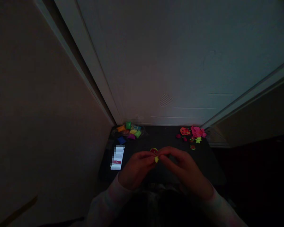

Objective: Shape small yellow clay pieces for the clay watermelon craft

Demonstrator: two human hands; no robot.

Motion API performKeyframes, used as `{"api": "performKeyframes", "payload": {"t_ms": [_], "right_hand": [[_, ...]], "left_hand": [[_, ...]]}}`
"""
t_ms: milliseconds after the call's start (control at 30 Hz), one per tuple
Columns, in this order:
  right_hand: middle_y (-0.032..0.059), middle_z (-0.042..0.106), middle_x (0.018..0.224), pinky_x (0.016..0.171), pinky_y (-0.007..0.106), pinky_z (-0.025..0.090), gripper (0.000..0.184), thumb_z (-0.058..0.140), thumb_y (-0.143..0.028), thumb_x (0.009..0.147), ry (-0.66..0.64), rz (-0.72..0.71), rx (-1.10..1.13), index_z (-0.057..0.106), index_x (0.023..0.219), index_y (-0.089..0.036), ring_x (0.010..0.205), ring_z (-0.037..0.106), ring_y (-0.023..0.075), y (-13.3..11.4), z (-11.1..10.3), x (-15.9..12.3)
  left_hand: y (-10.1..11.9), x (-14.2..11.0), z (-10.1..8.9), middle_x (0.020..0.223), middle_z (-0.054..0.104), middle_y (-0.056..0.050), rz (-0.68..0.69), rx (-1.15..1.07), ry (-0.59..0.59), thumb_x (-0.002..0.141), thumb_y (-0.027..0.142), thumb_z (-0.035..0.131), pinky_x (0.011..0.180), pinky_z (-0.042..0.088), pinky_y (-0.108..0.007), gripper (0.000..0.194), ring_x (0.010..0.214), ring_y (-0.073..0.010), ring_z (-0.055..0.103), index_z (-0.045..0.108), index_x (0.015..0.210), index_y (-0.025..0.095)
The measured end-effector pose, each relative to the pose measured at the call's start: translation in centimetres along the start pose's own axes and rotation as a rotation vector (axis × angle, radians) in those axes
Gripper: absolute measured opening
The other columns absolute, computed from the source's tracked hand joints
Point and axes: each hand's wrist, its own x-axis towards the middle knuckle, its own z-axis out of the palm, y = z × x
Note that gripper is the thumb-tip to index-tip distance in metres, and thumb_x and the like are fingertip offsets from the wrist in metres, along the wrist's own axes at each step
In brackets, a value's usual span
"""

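A small yellow piece of modelling clay (156,159) is pinched between the fingertips of my left hand (139,165) and my right hand (182,164). Both hands are closed, their tips nearly meeting over the dark table. Just beyond the fingertips is a small round red piece with a yellow-green rim (153,150), partly covered by my fingers. The dim light hides the finer shape of the yellow clay.
A lit phone (117,157) lies on the dark table (165,138) at the left. Behind it are several coloured clay packets (132,130). Small clay figures, including a pink one (198,132) and a yellow one (198,140), sit at the back right. A pale panel (180,63) rises behind.
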Motion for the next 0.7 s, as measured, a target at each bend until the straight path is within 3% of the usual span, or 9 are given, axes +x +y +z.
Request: {"api": "performKeyframes", "payload": {"t_ms": [267,433,700], "right_hand": [[0.0027,0.065,0.083,0.076,0.027,0.044,0.015,0.051,-0.029,0.081,-0.053,0.053,0.043,0.061,0.080,-0.018,0.082,0.059,0.0146,-0.42,-0.27,0.22],[0.0019,0.064,0.080,0.073,0.027,0.044,0.012,0.054,-0.028,0.079,-0.016,0.064,0.050,0.061,0.081,-0.019,0.078,0.058,0.0141,-0.39,0.02,0.24],[0.0021,0.063,0.079,0.073,0.026,0.043,0.011,0.053,-0.026,0.080,-0.024,0.001,0.024,0.061,0.078,-0.018,0.079,0.058,0.0136,-0.30,0.10,0.47]], "left_hand": [[0.17,-0.27,0.12,0.068,0.066,-0.002,-0.027,-0.002,0.022,0.054,0.016,0.076,0.067,0.041,-0.022,0.012,0.068,-0.0096,0.057,0.069,0.064,0.012],[0.20,-0.35,0.22,0.068,0.066,-0.002,-0.032,0.010,0.037,0.054,0.017,0.075,0.069,0.041,-0.023,0.012,0.069,-0.0102,0.058,0.069,0.064,0.013],[0.39,-0.34,0.45,0.070,0.067,-0.002,-0.030,0.035,0.010,0.054,0.018,0.075,0.071,0.041,-0.025,0.012,0.071,-0.0117,0.058,0.069,0.063,0.015]]}}
